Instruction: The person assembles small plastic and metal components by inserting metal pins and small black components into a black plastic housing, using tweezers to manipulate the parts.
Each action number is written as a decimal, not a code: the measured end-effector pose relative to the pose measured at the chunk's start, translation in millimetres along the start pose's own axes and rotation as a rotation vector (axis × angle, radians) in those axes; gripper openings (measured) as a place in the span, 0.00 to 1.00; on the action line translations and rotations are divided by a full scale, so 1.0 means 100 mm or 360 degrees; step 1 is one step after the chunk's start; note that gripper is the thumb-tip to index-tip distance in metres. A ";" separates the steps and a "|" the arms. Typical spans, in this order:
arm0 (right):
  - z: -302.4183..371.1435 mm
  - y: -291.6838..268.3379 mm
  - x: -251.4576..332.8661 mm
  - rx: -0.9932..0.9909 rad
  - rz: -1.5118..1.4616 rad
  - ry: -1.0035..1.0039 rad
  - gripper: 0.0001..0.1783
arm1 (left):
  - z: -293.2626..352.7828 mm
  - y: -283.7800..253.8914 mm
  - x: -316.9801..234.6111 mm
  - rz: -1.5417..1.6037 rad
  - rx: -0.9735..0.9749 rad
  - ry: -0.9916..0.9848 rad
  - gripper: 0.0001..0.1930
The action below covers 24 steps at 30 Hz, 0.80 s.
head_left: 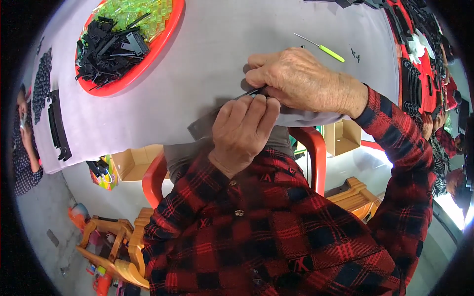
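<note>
Close to the table's front edge, both of my hands work together on a long, dark plastic strip (201, 127). My left hand (243, 129) is closed round it, and one end sticks out to the left below the fingers. My right hand (308, 81) is bent over the other end, with its fingers curled and pressed together against it. The fingers hide most of the strip's middle and whatever small part may be pinched there. Beyond my right hand lies a thin screwdriver-like tool (331, 53) with a yellow-green handle, beside tiny black pieces (355, 55).
A red tray (170, 37) at the far left holds black plastic parts (111, 52) and clear yellow-green pieces (158, 17). Small dark pieces (42, 81) and long black parts (58, 126) lie along the left edge. Black parts on red cloth (428, 84) and other people are at the right.
</note>
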State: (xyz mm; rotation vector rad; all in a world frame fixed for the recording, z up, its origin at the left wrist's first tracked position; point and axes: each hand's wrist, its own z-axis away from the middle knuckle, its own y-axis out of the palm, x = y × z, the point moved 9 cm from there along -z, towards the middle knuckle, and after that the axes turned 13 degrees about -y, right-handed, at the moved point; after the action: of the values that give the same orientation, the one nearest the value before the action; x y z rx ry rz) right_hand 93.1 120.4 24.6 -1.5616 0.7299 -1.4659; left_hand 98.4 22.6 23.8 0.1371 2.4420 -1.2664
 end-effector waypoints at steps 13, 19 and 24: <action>-0.04 0.04 0.02 0.0145 -0.0076 -0.0162 0.08 | 0.01 0.01 0.00 -0.0075 -0.0039 0.0043 0.12; -0.04 0.08 -0.01 0.0214 -0.0138 -0.0134 0.09 | -0.03 0.05 -0.01 0.0000 0.0080 0.0014 0.15; -0.07 0.07 -0.01 0.0280 -0.0164 -0.0229 0.10 | -0.06 0.02 -0.02 0.0068 0.0097 -0.0004 0.15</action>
State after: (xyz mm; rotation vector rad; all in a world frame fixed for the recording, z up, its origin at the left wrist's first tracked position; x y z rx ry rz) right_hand 86.6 116.4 18.2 -1.5685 0.4310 -1.4336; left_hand 98.8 28.5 25.9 0.2032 2.3869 -1.3218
